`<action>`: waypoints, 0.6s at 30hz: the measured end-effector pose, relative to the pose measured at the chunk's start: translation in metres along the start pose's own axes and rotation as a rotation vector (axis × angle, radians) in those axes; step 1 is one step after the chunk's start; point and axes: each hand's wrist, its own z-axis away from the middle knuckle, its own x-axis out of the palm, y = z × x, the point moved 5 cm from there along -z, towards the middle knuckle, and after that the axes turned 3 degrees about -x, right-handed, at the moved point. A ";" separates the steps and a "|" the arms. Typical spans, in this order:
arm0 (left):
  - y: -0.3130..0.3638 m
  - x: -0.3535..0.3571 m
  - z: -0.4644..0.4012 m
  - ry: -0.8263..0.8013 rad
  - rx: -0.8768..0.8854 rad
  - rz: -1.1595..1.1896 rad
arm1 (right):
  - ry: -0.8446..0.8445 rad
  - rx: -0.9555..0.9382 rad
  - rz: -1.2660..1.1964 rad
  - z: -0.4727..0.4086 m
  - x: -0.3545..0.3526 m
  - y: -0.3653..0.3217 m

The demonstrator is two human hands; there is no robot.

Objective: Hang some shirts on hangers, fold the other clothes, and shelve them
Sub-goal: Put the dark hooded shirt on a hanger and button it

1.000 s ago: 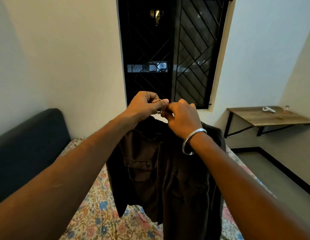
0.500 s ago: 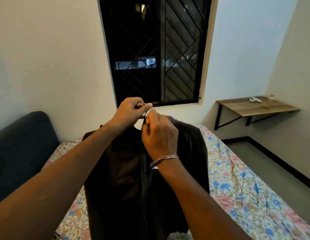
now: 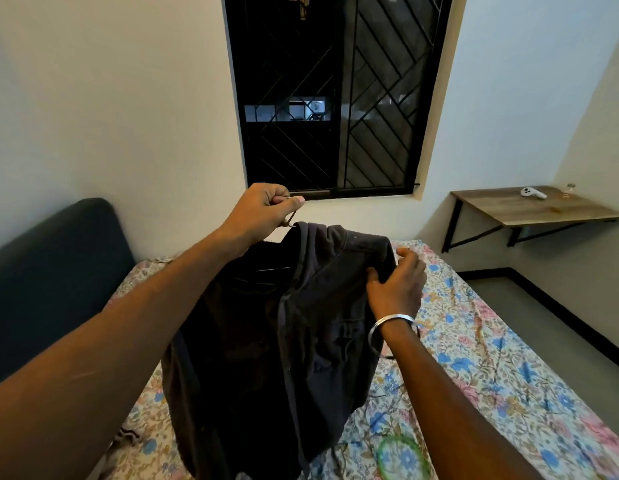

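**Settling a dark shirt onto its hanger**

Hanging over the floral-sheeted bed, the dark button-up shirt is held up by its hanger hook, pinched in the left hand. The right hand has left the collar and now grips the shoulder, probably seating it on the hanger. Behind: dark headboard, barred window, wall-mounted desk.

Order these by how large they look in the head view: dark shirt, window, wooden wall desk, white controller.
1. window
2. dark shirt, nearly as large, but nearer the camera
3. wooden wall desk
4. white controller
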 end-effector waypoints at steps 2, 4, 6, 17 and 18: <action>-0.004 0.000 0.001 0.019 -0.019 0.046 | -0.027 -0.037 -0.023 -0.004 0.004 0.004; -0.009 -0.002 0.002 0.082 -0.026 0.025 | -0.047 -0.095 -0.054 -0.009 0.003 -0.003; -0.014 -0.010 0.002 0.182 -0.013 -0.041 | -0.061 -0.191 -0.012 -0.013 0.000 -0.012; -0.027 -0.019 -0.003 0.038 0.102 -0.211 | -0.072 -0.534 0.461 -0.058 -0.030 -0.072; -0.025 -0.019 -0.004 0.024 0.105 -0.195 | -0.085 -0.513 0.469 -0.063 -0.031 -0.073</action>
